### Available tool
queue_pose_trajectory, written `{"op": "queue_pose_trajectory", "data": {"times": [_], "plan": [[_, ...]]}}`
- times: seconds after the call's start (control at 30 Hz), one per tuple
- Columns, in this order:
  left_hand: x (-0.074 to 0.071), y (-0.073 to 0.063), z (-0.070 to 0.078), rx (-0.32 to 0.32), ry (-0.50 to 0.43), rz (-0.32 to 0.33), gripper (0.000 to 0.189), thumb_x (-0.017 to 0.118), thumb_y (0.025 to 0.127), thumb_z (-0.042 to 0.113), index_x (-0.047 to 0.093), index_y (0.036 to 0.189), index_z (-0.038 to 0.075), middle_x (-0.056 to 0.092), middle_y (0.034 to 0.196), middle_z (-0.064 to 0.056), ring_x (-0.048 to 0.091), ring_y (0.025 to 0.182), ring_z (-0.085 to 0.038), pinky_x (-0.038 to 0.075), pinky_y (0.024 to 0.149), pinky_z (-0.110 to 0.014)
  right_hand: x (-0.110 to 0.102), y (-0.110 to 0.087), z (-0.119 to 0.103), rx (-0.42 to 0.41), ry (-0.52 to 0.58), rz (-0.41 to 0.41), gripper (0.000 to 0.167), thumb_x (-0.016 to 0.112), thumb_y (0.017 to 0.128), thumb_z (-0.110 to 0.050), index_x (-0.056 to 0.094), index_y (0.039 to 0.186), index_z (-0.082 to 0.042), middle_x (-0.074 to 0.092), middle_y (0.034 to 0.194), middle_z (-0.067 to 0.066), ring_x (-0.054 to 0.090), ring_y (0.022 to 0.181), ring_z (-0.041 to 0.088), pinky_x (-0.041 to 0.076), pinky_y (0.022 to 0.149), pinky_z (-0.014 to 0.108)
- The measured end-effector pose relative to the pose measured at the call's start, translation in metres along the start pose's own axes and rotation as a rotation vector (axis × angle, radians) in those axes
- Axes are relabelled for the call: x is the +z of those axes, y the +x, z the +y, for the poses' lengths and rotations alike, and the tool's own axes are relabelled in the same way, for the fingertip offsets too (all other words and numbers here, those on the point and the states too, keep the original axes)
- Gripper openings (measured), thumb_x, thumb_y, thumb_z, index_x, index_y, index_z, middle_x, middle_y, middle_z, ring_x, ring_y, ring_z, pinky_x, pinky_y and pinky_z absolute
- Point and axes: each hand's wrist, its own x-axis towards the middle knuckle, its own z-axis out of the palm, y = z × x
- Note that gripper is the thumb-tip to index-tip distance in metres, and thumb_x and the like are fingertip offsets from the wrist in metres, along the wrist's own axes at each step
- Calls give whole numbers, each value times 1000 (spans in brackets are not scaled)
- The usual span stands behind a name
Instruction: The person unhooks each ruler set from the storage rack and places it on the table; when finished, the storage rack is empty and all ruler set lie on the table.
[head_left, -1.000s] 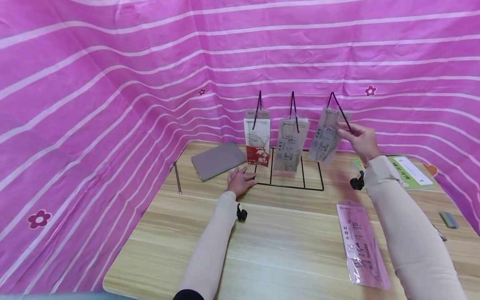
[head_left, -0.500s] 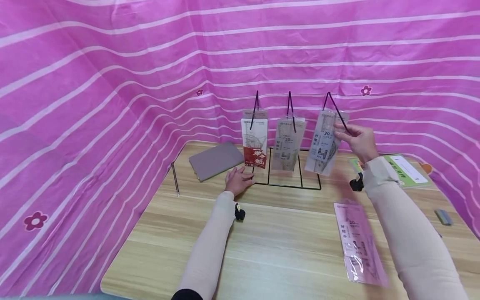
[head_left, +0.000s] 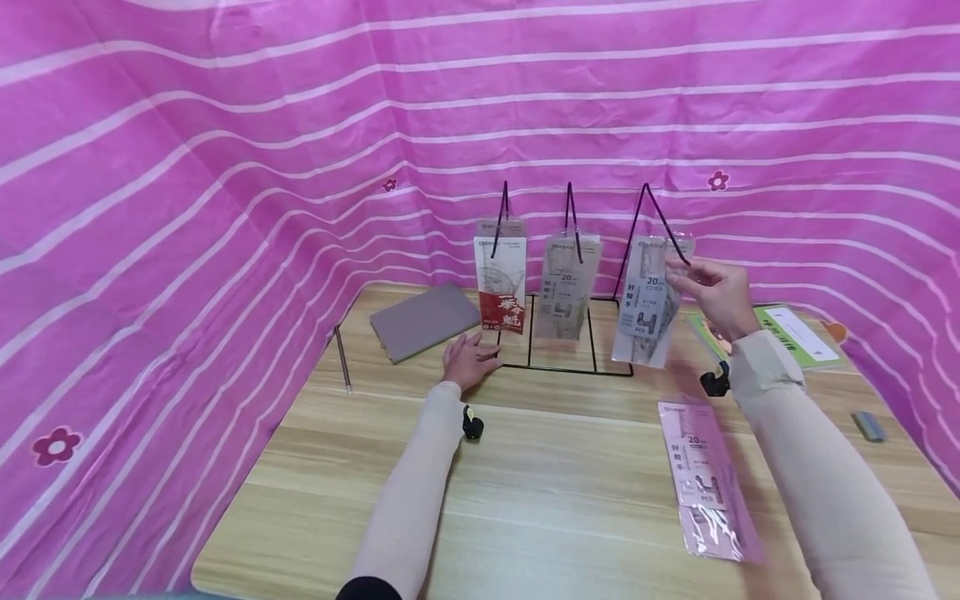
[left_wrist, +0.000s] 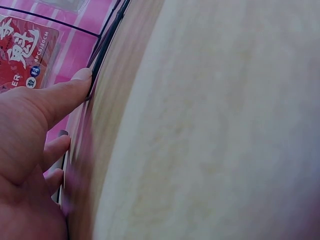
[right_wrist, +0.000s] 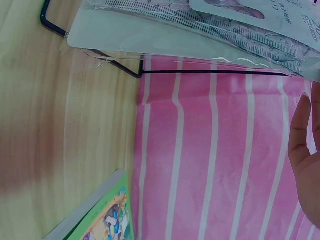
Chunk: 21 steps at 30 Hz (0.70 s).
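My right hand pinches the upper right edge of a clear-packed ruler set, right by the front tip of the right hook on a black wire display rack. Ruler markings show through its plastic in the right wrist view, where my thumb appears at the right edge. My left hand lies on the table at the rack's front left corner, its thumb touching the base wire. A red and white pack hangs from the left hook, and another grey ruler set from the middle one.
A pink ruler set lies on the wooden table in front of the right arm. A grey notebook and a pencil are at left. Green books and a small eraser-like block lie at right.
My right hand has brought the ruler set forward and down along the right hook toward its tip. The left hand stays at the rack's corner. The head view has shifted slightly right.
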Motion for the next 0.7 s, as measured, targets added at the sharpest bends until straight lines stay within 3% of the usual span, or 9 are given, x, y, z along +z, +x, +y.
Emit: {"op": "queue_pose_trajectory", "data": {"times": [0.13, 0.23, 0.43, 0.53, 0.6, 0.7], "plan": [[-1, -1, 1, -4, -9, -2, 39, 70, 94, 36, 69, 130, 21, 34, 162, -10, 15, 154, -39, 2, 124, -54, -1, -12, -11, 15, 18, -27, 31, 73, 91, -1, 67, 120, 9, 77, 84, -9, 39, 37, 2, 33, 33, 20], [-1, -1, 2, -3, -19, 0, 39, 71, 94, 35, 69, 130, 20, 35, 162, -11, 15, 154, -40, 3, 124, -55, -3, -18, -15, 38, 10, -41, 32, 72, 92, -6, 68, 122, 5, 77, 83, -8, 32, 31, 3, 25, 27, 26], [-1, 1, 0, -2, -20, -4, 39, 71, 94, 35, 69, 130, 21, 34, 162, -10, 15, 154, -40, 3, 124, -55, -5, -28, -15, 26, 79, -45, 31, 71, 91, 1, 67, 121, 9, 78, 90, -7, 39, 41, 2, 25, 34, 27], [-1, 1, 0, -3, -26, -8, 38, 71, 94, 34, 69, 130, 21, 33, 162, -10, 15, 154, -40, 3, 124, -55, -6, -34, -16, -9, 84, -48, 30, 70, 91, 5, 66, 120, 11, 73, 79, -7, 39, 45, 1, 23, 37, 29], [-1, 1, 1, -6, -27, -9, 38, 71, 94, 34, 69, 130, 21, 33, 163, -10, 14, 154, -39, 3, 124, -56, -7, -37, -17, -29, 56, -49, 30, 70, 91, 5, 66, 120, 11, 68, 71, -5, 39, 47, 2, 24, 38, 29], [1, 1, 1, -11, -25, -7, 38, 70, 94, 34, 69, 130, 21, 33, 163, -9, 14, 154, -39, 3, 124, -55, -8, -44, -21, -40, 5, -49, 31, 70, 91, 4, 66, 121, 10, 67, 73, -2, 42, 52, 4, 31, 42, 23]]}}
